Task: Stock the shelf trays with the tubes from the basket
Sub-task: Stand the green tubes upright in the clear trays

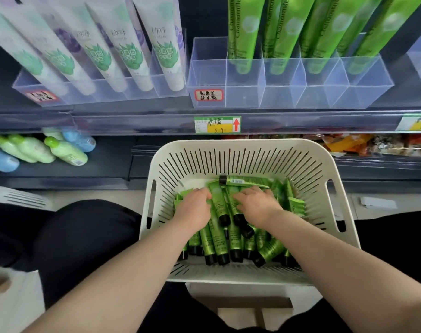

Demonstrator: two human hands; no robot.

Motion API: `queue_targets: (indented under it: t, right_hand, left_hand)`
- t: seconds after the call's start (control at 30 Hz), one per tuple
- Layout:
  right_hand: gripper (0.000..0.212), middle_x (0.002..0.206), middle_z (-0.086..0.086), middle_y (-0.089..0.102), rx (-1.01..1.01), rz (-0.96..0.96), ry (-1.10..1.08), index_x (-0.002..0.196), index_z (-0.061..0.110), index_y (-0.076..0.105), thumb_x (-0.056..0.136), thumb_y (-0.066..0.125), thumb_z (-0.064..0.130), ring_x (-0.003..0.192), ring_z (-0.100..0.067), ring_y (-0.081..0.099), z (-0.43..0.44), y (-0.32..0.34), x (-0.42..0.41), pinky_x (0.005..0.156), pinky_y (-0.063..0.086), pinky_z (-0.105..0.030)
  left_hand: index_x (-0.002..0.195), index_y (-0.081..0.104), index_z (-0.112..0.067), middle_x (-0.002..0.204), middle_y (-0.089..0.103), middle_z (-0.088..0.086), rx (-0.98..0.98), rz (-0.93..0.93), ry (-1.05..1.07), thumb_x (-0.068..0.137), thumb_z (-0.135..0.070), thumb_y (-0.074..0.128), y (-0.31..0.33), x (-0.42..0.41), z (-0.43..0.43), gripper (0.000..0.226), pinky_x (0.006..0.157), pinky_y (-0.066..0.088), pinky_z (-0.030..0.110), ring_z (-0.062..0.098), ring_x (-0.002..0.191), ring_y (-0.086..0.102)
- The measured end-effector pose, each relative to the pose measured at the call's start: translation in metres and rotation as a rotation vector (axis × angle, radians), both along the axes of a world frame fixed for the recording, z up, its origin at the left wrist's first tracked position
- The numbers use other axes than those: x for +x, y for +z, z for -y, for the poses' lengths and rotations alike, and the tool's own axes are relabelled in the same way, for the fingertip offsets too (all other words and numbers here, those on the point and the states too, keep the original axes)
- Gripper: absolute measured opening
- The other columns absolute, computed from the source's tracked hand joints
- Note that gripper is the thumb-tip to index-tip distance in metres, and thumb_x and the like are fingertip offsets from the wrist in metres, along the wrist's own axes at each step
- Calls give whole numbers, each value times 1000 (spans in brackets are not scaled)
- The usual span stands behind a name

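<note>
A white slotted basket (248,155) sits low in front of me, filled with several green tubes with black caps (220,239). Both hands are down inside it on the pile. My left hand (195,207) rests palm down on the tubes at the left, fingers curled over them. My right hand (257,205) lies on the tubes at the right, fingers spread and bent. Whether either hand has a firm grip on a tube is hidden. Above, a clear divided shelf tray (284,92) holds tall green tubes (284,32) in its rear cells; its leftmost compartment (208,73) has none.
To the left a second clear tray (84,92) holds white tubes with green leaf prints (101,51). A price tag (217,124) hangs on the shelf rail. Green and blue bottles (48,147) lie on the lower shelf; snack packets (373,143) at right.
</note>
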State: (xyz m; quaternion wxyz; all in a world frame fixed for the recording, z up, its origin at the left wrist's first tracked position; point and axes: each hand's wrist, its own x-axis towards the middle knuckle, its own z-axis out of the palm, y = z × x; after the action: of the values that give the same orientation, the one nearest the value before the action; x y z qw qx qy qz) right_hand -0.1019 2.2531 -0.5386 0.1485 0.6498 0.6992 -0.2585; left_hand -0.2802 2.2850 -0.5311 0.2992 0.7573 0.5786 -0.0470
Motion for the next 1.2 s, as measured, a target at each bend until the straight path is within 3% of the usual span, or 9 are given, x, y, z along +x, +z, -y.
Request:
queue_targets:
  t: [0.2, 0.33, 0.43, 0.53, 0.67, 0.83, 0.97, 1.13, 1.2]
  right_hand:
    - [48, 151, 0, 32, -34, 59, 48, 147, 28, 30, 100, 32, 39, 143, -24, 15, 10, -6, -14, 111, 15, -54]
    - [36, 122, -1, 58, -24, 106, 97, 119, 28, 62, 97, 38, 45, 128, -24, 33, 15, 2, -18, 104, 24, -51]
    - [36, 104, -1, 62, -2, 146, 5, 100, 26, 68, 93, 44, 52, 118, -24, 39, 9, 4, -23, 101, 28, -48]
    - [45, 114, -5, 61, -2, 170, -120, 120, 19, 55, 89, 52, 52, 124, -27, 38, 0, -5, -28, 100, 34, -46]
    - [69, 127, -16, 54, -100, 83, -272, 144, 8, 24, 88, 61, 23, 128, -35, 37, -5, -14, -42, 99, 38, -45]
    - [41, 114, -11, 58, -253, 17, -325, 121, 8, 49, 86, 61, 27, 107, -28, 52, -11, -6, -38, 90, 49, -39]
    - [35, 114, -10, 59, -296, -43, -414, 127, 11, 50, 95, 47, 23, 103, -28, 57, -18, -17, -39, 91, 48, -42]
    - [68, 127, -9, 56, -253, -97, -496, 148, 16, 21, 92, 56, 28, 115, -29, 54, -16, -20, -37, 96, 44, -44]
    - [71, 126, -10, 55, -293, -74, -449, 143, 13, 30, 86, 63, 41, 116, -31, 52, -16, -17, -36, 96, 45, -44]
  left_hand:
    - [124, 56, -15, 130, 54, 2, 18, 30, 5, 98, -14, 51, -6, -1, 1, 27, 100, 42, 30, 16, 117, 54]
    - [125, 56, -16, 132, 53, 1, 4, 43, 31, 98, -12, 50, -9, 1, -2, 28, 100, 45, 31, 16, 114, 56]
    - [125, 55, -16, 132, 53, 2, 7, 43, 39, 98, -12, 50, -12, 2, -2, 28, 98, 46, 32, 17, 111, 57]
    - [125, 56, -16, 130, 54, 1, 16, 46, 39, 97, -10, 51, -14, 0, 0, 29, 95, 40, 25, 15, 116, 53]
    - [124, 55, -17, 129, 53, 0, 11, 47, 49, 97, -12, 50, -14, -5, -1, 28, 94, 44, 30, 16, 114, 53]
    - [124, 54, -17, 130, 53, 1, 2, 55, 71, 98, -12, 49, -15, -5, -4, 28, 90, 49, 36, 19, 104, 59]
    - [124, 55, -17, 130, 54, 2, 3, 69, 85, 97, -11, 48, -16, -3, -4, 28, 93, 49, 38, 18, 112, 56]
    - [125, 55, -16, 130, 53, 2, 3, 87, 105, 98, -10, 45, -16, -4, -4, 29, 93, 49, 36, 18, 113, 54]
    - [125, 55, -15, 131, 53, 2, 0, 86, 106, 98, -9, 45, -17, -5, -4, 30, 96, 47, 36, 18, 116, 53]
